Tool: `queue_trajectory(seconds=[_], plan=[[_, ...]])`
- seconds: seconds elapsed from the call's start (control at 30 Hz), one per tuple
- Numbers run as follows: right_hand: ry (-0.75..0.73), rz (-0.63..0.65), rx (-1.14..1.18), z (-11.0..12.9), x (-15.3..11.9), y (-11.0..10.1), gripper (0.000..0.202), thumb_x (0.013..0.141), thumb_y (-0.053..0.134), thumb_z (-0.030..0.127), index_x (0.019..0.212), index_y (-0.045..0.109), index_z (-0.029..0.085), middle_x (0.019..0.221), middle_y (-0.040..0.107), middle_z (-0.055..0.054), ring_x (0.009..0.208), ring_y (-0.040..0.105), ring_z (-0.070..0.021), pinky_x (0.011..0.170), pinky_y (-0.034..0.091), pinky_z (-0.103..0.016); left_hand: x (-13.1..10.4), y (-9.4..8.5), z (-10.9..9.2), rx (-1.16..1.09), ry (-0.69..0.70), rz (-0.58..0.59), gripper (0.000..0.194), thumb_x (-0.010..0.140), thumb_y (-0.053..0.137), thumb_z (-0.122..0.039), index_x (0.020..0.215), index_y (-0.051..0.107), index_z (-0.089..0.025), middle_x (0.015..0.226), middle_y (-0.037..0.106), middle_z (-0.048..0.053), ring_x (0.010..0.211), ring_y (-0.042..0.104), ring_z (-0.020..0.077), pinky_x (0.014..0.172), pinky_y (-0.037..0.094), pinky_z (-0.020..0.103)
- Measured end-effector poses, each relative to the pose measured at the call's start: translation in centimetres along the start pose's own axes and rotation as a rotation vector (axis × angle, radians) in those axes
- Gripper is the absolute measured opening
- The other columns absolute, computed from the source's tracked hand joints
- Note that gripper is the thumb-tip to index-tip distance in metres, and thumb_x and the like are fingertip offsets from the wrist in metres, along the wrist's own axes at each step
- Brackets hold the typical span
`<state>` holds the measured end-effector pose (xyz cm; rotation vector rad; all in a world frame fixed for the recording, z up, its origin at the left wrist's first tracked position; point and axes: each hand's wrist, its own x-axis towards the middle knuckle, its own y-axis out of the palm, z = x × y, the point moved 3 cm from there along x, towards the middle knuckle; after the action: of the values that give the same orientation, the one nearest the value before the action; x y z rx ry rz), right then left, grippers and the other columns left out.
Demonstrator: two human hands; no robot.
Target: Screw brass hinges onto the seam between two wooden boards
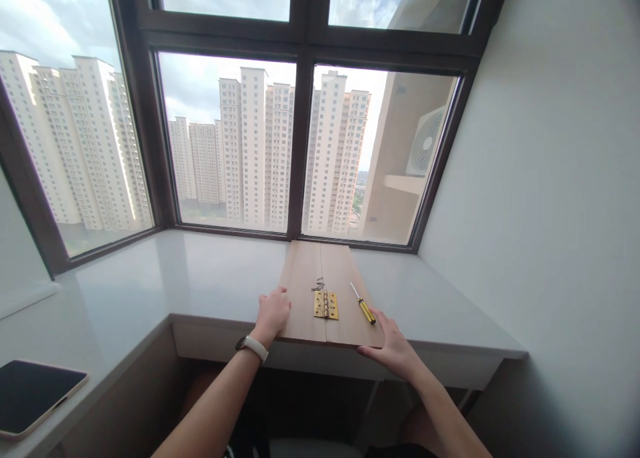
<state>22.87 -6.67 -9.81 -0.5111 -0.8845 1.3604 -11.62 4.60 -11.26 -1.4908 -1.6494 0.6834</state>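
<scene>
Two light wooden boards lie side by side with a narrow seam between them. My left hand (273, 313) holds the outer edge of the left wooden board (300, 271), its fingers partly hidden. At the near right corner of the right wooden board (345, 271), my right hand (395, 345) has its thumb at the front edge and its fingers along the side. A brass hinge (326, 305) lies opened flat across the seam. Just beyond it are several small screws (319, 284). A screwdriver (363, 305) with a yellow and black handle rests on the right board, close to my right fingers.
The boards lie on a white counter (215, 278) that bends toward me at the left. A dark-screened tablet (37, 395) rests on that left part. Dark-framed windows (297, 145) stand behind, and a white wall (545, 178) rises at right.
</scene>
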Motion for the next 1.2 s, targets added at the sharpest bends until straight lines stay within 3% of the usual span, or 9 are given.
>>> queue_trajectory(seconds=[0.53, 0.77, 0.87, 0.97, 1.07, 1.13, 1.2], plan=[[-0.025, 0.052, -0.073, -0.2, 1.0, -0.2, 0.103, 0.069, 0.085, 0.050, 0.157, 0.040, 0.022, 0.149, 0.054, -0.015, 0.136, 0.051, -0.0291, 0.116, 0.039, -0.041, 0.4, -0.3, -0.3, -0.011, 0.016, 0.005, 0.042, 0.096, 0.052, -0.028, 0.135, 0.059, -0.016, 0.123, 0.073, 0.016, 0.122, 0.061, 0.0330, 0.108, 0.031, 0.043], [-0.008, -0.035, 0.017, 0.6, 0.7, -0.3, 0.104, 0.063, 0.087, 0.057, 0.151, 0.047, 0.022, 0.147, 0.056, -0.015, 0.137, 0.050, -0.0327, 0.115, 0.039, -0.046, -0.2, -1.2, -0.5, -0.056, 0.054, -0.046, 0.043, 0.092, 0.058, -0.027, 0.133, 0.059, -0.014, 0.128, 0.069, 0.016, 0.126, 0.058, 0.0336, 0.112, 0.031, 0.046], [-0.001, -0.336, 0.119, 1.2, -0.5, -0.1, 0.076, 0.074, 0.077, 0.066, 0.132, 0.060, 0.020, 0.135, 0.062, -0.015, 0.128, 0.055, -0.0335, 0.108, 0.044, -0.046, -2.4, -2.6, -0.8, -0.142, 0.127, -0.246, 0.039, 0.091, 0.059, -0.030, 0.126, 0.061, -0.012, 0.131, 0.065, 0.018, 0.127, 0.056, 0.0337, 0.112, 0.035, 0.047], [0.176, -0.684, 0.253, 0.6, -3.5, 1.6, 0.049, 0.085, 0.067, 0.069, 0.097, 0.062, 0.021, 0.092, 0.066, -0.006, 0.085, 0.062, -0.0237, 0.081, 0.050, -0.036, -6.5, -3.5, -0.9, -0.332, 0.133, -0.400, 0.030, 0.096, 0.055, -0.041, 0.111, 0.065, -0.017, 0.111, 0.068, 0.013, 0.101, 0.065, 0.0286, 0.091, 0.049, 0.039], [0.352, -0.735, 0.463, -0.7, -6.5, 5.0, 0.052, 0.088, 0.061, 0.072, 0.074, 0.051, 0.023, 0.064, 0.049, 0.005, 0.060, 0.046, -0.0151, 0.063, 0.042, -0.029, -11.1, -2.6, -0.9, -0.519, 0.044, -0.355, 0.032, 0.096, 0.058, -0.051, 0.086, 0.063, -0.021, 0.076, 0.064, 0.003, 0.068, 0.058, 0.0197, 0.068, 0.045, 0.029], [0.431, -0.779, 0.517, -1.4, -7.8, 6.7, 0.053, 0.087, 0.064, 0.071, 0.072, 0.049, 0.023, 0.062, 0.045, 0.007, 0.058, 0.042, -0.0132, 0.062, 0.040, -0.028, -13.3, -1.6, -0.8, -0.621, 0.008, -0.277, 0.040, 0.095, 0.060, -0.057, 0.075, 0.057, -0.022, 0.067, 0.057, 0.000, 0.063, 0.053, 0.0173, 0.063, 0.041, 0.027], [0.469, -0.722, 0.607, -2.0, -8.1, 7.6, 0.052, 0.084, 0.067, 0.071, 0.077, 0.052, 0.022, 0.065, 0.050, 0.006, 0.061, 0.047, -0.0139, 0.062, 0.043, -0.028, -14.3, -0.8, -0.4, -0.686, -0.031, -0.225, 0.045, 0.094, 0.060, -0.062, 0.076, 0.055, -0.022, 0.068, 0.057, -0.001, 0.065, 0.054, 0.0173, 0.064, 0.040, 0.026]])
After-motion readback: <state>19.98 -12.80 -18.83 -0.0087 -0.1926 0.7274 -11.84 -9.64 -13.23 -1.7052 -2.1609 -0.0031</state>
